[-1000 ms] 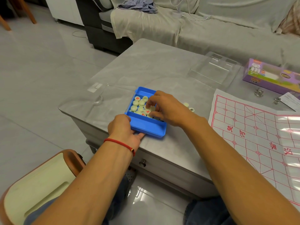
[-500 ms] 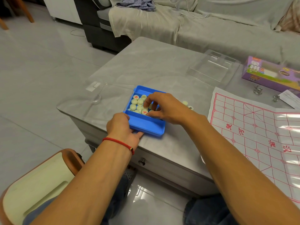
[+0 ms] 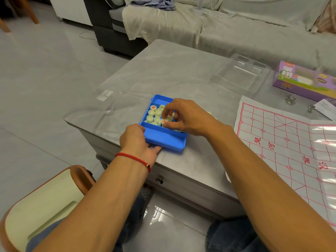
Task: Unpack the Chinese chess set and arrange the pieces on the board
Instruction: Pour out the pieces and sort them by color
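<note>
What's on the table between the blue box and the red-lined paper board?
Head view: the right hand, a few pale chess pieces behind it, otherwise bare grey tabletop.

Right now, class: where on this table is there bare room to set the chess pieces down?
Bare grey table lies beyond the blue tray, left of the clear lid. Another strip runs between tray and paper board. Crowded: far right, around the purple box.

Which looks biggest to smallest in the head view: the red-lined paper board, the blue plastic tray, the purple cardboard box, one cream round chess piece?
1. Red-lined paper board
2. Blue plastic tray and purple cardboard box: look alike, box cropped and farther
3. Cream round chess piece
</note>
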Motion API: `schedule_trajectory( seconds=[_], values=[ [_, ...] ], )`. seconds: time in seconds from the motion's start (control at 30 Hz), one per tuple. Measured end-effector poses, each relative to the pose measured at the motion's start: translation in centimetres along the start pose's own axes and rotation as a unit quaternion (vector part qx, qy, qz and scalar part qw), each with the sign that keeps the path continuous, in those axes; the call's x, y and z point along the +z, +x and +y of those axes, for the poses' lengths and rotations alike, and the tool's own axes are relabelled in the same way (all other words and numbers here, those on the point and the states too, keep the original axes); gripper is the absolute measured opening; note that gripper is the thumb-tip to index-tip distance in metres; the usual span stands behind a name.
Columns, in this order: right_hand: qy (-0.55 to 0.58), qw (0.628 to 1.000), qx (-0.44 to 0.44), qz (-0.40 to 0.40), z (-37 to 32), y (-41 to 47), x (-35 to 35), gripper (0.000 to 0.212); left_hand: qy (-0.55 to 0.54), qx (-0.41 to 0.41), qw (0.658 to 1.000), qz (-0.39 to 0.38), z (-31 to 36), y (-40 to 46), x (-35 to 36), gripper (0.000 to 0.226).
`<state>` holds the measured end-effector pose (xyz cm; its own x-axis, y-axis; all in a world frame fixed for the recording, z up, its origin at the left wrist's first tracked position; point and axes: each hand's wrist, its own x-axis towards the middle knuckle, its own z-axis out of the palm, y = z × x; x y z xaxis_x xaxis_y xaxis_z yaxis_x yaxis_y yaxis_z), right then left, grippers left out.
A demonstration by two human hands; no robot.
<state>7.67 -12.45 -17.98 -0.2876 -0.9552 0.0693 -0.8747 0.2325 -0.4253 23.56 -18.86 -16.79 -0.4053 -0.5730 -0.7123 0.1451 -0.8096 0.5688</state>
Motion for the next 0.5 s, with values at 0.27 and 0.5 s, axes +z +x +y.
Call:
schedule_trajectory(
  seconds=[0.27, 0.5],
  values=[
    [0.028, 0.974, 0.155, 0.164, 4.9, -2.0, -3.3, 0.018, 0.002, 0.0, 1.0, -0.011, 0.2, -0.3, -0.2, 0.016],
    [0.021, 0.966, 0.245, 0.074, 7.3, -3.4, -2.7, 0.021, 0.006, -0.002, 1.0, -0.007, 0.2, -0.4, 0.0, 0.018]
  ],
)
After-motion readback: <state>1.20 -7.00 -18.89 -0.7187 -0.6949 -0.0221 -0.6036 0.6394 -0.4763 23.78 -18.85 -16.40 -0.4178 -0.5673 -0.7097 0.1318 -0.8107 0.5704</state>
